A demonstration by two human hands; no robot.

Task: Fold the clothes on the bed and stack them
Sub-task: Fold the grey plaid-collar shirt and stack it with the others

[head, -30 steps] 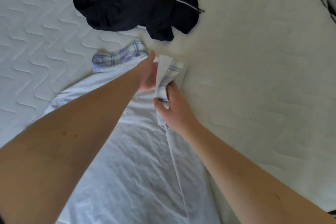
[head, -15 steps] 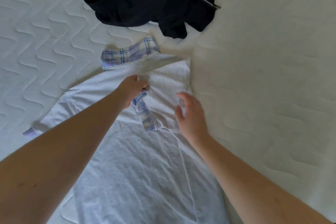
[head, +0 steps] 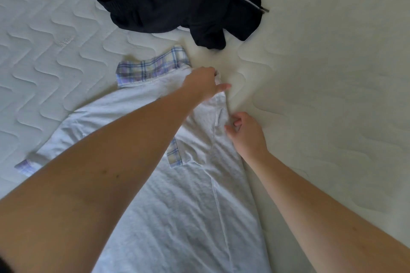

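1. While I lean over the bed (head: 332, 117), the pale shirt (head: 188, 206) lies flat mid-mattress: thin, limp cloth, best taken by hems and folded edges.
2. My left hand (head: 203, 83) pinches the shirt's top right corner beside the plaid collar (head: 153, 67).
3. My right hand (head: 246, 135) pinches the folded right edge just below.
4. Far side: the dark hoodie (head: 177, 2), crumpled, heavier I reckon.

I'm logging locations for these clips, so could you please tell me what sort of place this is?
Most likely a bedroom: the surface is a bare quilted mattress, with a pale shirt spread flat on it and a dark hoodie crumpled beyond. No walls or furniture show.
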